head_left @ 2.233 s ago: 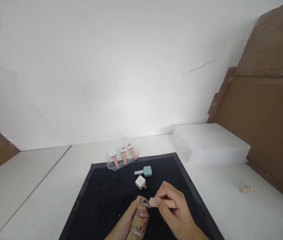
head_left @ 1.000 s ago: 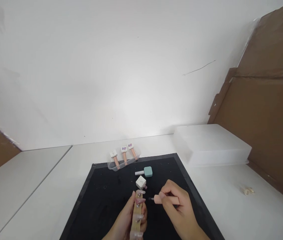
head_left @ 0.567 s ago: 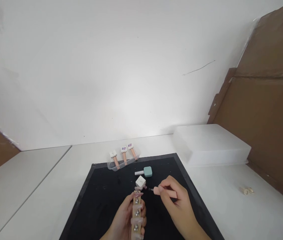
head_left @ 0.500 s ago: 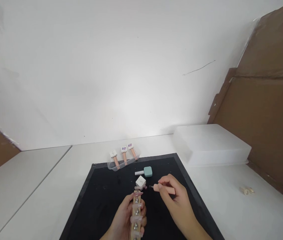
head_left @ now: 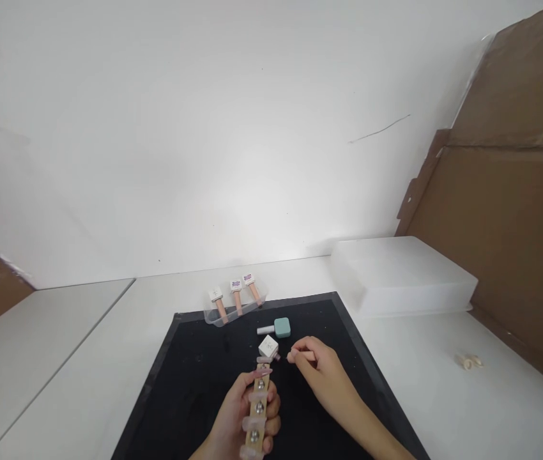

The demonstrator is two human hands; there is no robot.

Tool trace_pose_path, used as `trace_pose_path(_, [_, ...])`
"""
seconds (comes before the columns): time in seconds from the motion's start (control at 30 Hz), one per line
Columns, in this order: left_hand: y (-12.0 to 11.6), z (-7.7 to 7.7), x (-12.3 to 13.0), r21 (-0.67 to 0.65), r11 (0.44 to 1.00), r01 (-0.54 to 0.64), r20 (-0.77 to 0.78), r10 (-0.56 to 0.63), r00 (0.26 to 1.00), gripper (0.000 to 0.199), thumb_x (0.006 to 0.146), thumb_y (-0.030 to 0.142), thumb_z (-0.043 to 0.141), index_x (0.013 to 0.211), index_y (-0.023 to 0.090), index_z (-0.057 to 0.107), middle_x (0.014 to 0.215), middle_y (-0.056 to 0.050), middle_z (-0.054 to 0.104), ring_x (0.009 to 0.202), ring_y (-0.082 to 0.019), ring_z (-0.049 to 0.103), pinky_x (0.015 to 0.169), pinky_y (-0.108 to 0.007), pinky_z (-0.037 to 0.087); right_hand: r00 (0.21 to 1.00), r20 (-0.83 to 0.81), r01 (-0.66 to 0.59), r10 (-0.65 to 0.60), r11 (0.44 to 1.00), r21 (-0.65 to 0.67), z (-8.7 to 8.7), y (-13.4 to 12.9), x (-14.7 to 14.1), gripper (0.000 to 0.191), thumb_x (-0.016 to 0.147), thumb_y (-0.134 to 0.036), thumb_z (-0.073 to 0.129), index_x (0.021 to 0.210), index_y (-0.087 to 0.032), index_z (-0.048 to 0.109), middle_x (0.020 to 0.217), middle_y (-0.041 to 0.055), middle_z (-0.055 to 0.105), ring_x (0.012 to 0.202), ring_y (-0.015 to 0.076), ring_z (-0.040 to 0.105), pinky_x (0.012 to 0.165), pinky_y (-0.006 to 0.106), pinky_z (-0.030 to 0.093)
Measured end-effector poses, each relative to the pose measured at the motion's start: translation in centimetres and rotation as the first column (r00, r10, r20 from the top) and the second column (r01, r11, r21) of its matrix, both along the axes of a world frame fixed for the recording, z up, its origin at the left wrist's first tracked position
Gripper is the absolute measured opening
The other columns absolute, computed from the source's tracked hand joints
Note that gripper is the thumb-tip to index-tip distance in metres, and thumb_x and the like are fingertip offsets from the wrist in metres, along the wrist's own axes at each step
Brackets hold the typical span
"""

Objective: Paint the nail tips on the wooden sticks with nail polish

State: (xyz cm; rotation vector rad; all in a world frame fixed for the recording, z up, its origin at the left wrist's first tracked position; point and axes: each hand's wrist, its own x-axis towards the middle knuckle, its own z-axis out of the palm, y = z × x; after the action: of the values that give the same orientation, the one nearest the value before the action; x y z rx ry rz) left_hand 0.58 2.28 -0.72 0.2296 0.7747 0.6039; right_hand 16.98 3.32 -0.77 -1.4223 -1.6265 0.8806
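My left hand [head_left: 233, 412] is closed around a wooden nail display stand [head_left: 257, 409] with metal studs and several false nails across it. The false nail [head_left: 262, 372] near its far end is pink; those closer to me look pale and see-through. Between the fingertips of my right hand [head_left: 322, 370] is a nail polish brush [head_left: 304, 356] with a peach cap handle, its tip pointing left at the bottle's neck. That white square nail polish bottle [head_left: 268, 346] lies just beyond the stand. Behind it lies a mint green bottle [head_left: 282, 328] with a silver cap.
A clear tray [head_left: 214, 317] with three white bottles with peach caps stands at the mat's back edge. The black mat [head_left: 180, 390] covers the middle of the white table. To the right are a translucent plastic box [head_left: 415, 287] and small cream-coloured pieces [head_left: 469, 361].
My right hand has moved slightly left with the brush, bringing its tip nearer the white bottle's neck. The stand in my left hand has tilted a little.
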Motion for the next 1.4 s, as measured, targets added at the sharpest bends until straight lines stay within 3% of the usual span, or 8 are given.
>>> trace_pose_path(0.73, [0.1,-1.0,-0.1,0.004,0.999,0.048,0.095,-0.048,0.994,0.059,0.087,0.042,0.018,0.046,0.015,0.051,0.039,0.005,0.029,0.028,-0.005,0.02,0.027,-0.017,0.021,1.0,0.008,-0.026,0.026,0.998,0.058,-1.6,0.3,-0.4,0.017,0.086,-0.024,0.048,0.079,-0.018,0.064,0.078,0.0034,0.064,0.074,0.019,0.061,0.068,0.026,0.043])
trace_pose_path(0.93, [0.0,-1.0,-0.3,-0.007,0.999,0.048,0.107,-0.047,0.993,0.058,0.088,0.043,0.019,0.048,0.015,0.05,0.039,0.005,0.029,0.028,-0.004,0.018,0.028,-0.017,0.017,1.0,0.012,-0.001,0.001,1.0,0.021,-1.0,0.1,-0.3,0.019,0.086,-0.026,0.048,0.074,-0.018,0.062,0.072,0.0028,0.065,0.069,0.0187,0.06,0.064,0.026,0.042])
trace_pose_path(1.13, [0.0,-1.3,-0.6,-0.003,0.999,0.036,0.102,-0.036,0.994,0.064,0.09,0.048,0.012,0.053,0.015,0.052,0.039,0.005,0.031,0.026,-0.003,0.014,0.028,-0.016,0.012,0.996,-0.079,0.039,-0.04,0.999,-0.022,0.3,0.0,-0.1,0.025,0.087,-0.033,0.047,0.072,-0.017,0.059,0.067,0.0025,0.065,0.054,0.0149,0.052,0.05,0.024,0.035])
trace_pose_path(1.27, [0.0,-1.6,-0.7,0.004,1.0,0.016,0.085,-0.017,0.996,0.064,0.09,0.051,0.012,0.057,0.015,0.052,0.04,0.006,0.033,0.027,-0.003,0.017,0.029,-0.015,0.013,0.977,-0.209,0.031,-0.044,0.997,-0.069,1.1,-0.2,0.0,0.029,0.086,-0.04,0.047,0.073,-0.017,0.057,0.053,-0.0031,0.053,0.042,0.0098,0.036,0.042,0.022,0.027])
trace_pose_path(1.4, [-0.1,-2.0,-0.6,0.061,0.998,-0.008,0.03,0.006,1.0,0.061,0.09,0.052,0.013,0.061,0.016,0.052,0.042,0.006,0.036,0.026,-0.003,0.018,0.028,-0.016,0.016,0.945,-0.325,0.009,-0.033,0.997,-0.074,1.9,-0.5,0.1,0.034,0.085,-0.046,0.047,0.073,-0.017,0.058,0.046,-0.008,0.034,0.041,0.0091,0.032,0.041,0.021,0.025])
